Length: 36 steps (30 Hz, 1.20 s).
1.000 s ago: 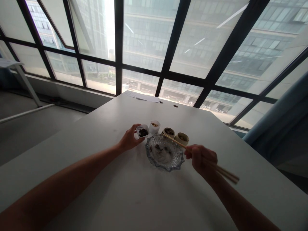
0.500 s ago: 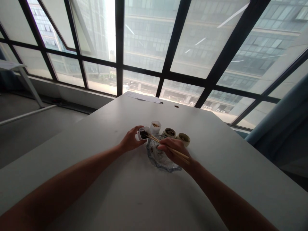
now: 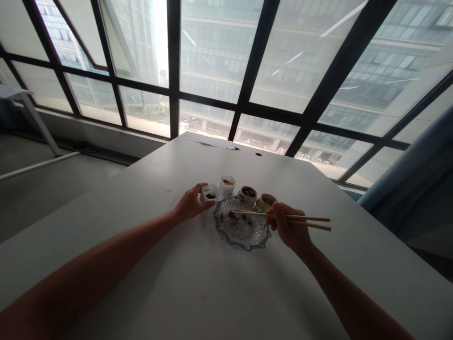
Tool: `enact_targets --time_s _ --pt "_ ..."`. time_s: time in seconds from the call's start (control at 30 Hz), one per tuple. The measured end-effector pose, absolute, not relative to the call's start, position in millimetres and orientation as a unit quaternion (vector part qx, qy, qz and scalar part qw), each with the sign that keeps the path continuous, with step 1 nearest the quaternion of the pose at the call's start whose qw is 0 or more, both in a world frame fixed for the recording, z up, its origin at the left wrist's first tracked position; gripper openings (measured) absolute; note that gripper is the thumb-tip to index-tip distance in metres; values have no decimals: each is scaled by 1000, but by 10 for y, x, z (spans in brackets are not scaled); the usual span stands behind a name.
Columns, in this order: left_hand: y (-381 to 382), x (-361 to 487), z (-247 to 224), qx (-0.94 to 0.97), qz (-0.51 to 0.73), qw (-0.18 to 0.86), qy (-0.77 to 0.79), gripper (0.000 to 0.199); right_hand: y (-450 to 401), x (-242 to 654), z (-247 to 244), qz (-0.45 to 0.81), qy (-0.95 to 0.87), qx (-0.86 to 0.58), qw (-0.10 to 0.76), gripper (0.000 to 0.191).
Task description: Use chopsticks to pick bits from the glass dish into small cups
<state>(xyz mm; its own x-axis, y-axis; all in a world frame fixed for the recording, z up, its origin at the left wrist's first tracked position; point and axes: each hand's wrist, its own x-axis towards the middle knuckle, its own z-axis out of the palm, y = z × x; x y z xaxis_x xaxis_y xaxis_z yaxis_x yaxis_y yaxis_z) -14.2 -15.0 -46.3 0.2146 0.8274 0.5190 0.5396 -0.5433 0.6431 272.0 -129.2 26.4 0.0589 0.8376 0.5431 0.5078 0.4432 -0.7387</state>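
Note:
My left hand [image 3: 191, 204] grips a small white cup [image 3: 210, 192] with dark pieces inside, at the left rim of a clear glass dish [image 3: 240, 238]. A pair of wooden chopsticks [image 3: 307, 218] is held in my right hand [image 3: 290, 225], to the right of the dish. Their tips are over the dish, near some small dark pieces [image 3: 231, 215]. Whether the tips pinch anything is too small to tell. Behind the dish are a second white cup [image 3: 227, 185] with yellowish-brown contents and two round pale-green cups [image 3: 247, 194], [image 3: 266, 202] with darker contents.
The white table [image 3: 170, 278] extends to the windows. Papers [image 3: 208, 141] lie at its far edge, near two dark round holes. A blue curtain [image 3: 410, 174] hangs at the right, and part of another table [image 3: 38, 118] stands at the far left.
The chopsticks have moved right, out of the white cup and over the glass dish, and now lie more level. My right hand has shifted right, uncovering the dish. My left hand still holds the cup.

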Motion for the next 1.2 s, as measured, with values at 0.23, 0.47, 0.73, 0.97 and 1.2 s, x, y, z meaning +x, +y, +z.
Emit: enact_targets --time_s 0.23,0.47,0.73,0.97,1.2 --pt "-171 -154 -431 763 417 164 466 68 -1220 2584 186 210 -646 -514 524 57" --pt "-198 -141 -400 758 406 172 481 70 -1262 2573 225 155 -738 -480 448 47" --pt "-154 -149 -443 762 397 180 479 74 -1328 2483 242 190 -734 -473 450 47" --pt "-94 -174 -488 760 434 176 451 75 -1117 2599 183 287 -536 -516 603 60" --pt "-107 29 -19 806 388 92 438 64 -1122 2944 251 116 -643 -469 594 51"
